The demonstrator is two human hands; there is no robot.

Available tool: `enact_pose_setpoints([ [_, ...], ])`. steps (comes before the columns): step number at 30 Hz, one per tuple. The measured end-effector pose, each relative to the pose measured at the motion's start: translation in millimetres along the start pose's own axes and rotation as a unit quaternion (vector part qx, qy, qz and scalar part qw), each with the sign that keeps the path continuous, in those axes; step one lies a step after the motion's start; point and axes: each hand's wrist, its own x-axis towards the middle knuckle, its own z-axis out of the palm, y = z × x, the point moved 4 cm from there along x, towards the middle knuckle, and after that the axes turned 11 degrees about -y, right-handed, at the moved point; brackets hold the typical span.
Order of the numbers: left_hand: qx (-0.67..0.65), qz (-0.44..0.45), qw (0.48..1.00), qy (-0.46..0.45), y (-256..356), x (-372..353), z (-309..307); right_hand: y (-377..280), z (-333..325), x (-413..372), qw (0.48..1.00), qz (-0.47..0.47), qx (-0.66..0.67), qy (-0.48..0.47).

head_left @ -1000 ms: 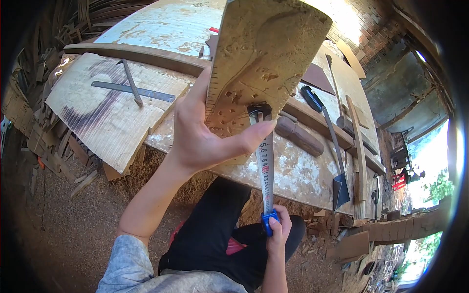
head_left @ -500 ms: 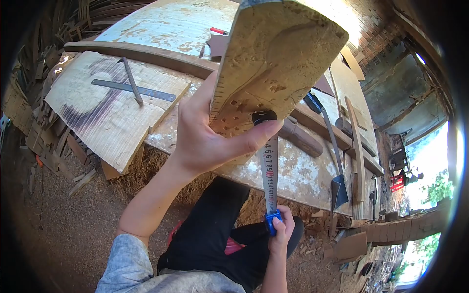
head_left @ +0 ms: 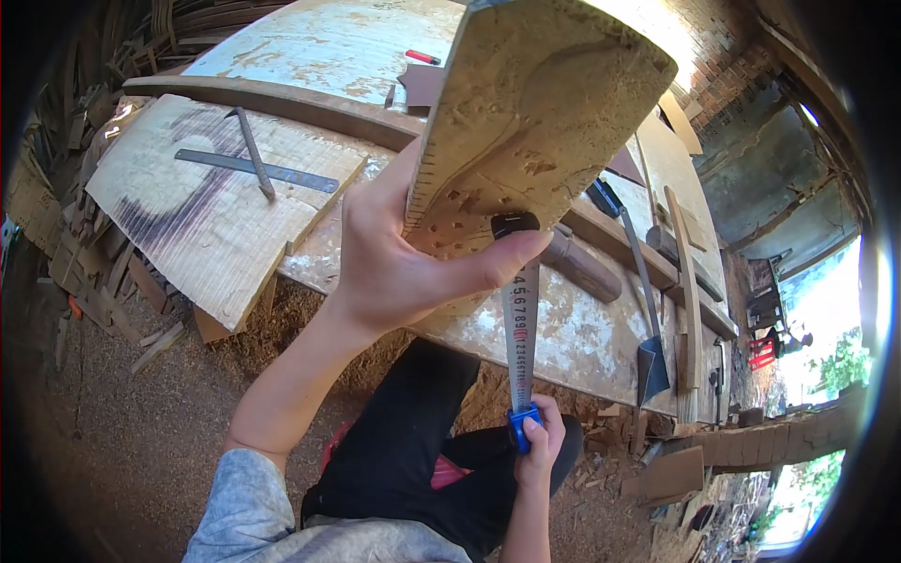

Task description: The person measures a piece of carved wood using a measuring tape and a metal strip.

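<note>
Here, the person's left hand point(head_left: 394, 263) is raised in front of them, clamped on the lower end of a pale, rough board point(head_left: 535, 103). The fingers are behind it and the thumb lies across the near face. The board is tilted up and away, and its far end fills the top of the view above the worktop point(head_left: 310, 47).

The thumb tip presses on the black hook end of a tape measure point(head_left: 521, 338), pinning it to the board's lower edge. From there the tape runs straight down, with its printed numbers showing, to a blue case. The right hand point(head_left: 540, 450) is closed around the case, low down near the person's lap. The two hands are well apart, joined only by the stretched tape.

On the worktop to the left lies a wide curved panel point(head_left: 206, 206) with a dark smear. A metal square point(head_left: 253, 169) rests flat on it. A red pencil point(head_left: 422, 57) lies further back, just beside the board's left edge. Right of the tape, a rounded wooden handle point(head_left: 582, 266) lies on the worktop, near a long tool with a black grip point(head_left: 624, 244). Below the worktop the floor point(head_left: 141, 441) is covered in sawdust and offcuts.
</note>
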Motion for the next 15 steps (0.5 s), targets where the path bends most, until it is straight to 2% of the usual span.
enact_pose_setpoints([
  [15, -0.021, 0.001, 1.000, 0.020, -3.2, 0.8, 2.0, -0.1, 7.5, -6.1, 0.999, 0.025, 0.034, -0.011],
])
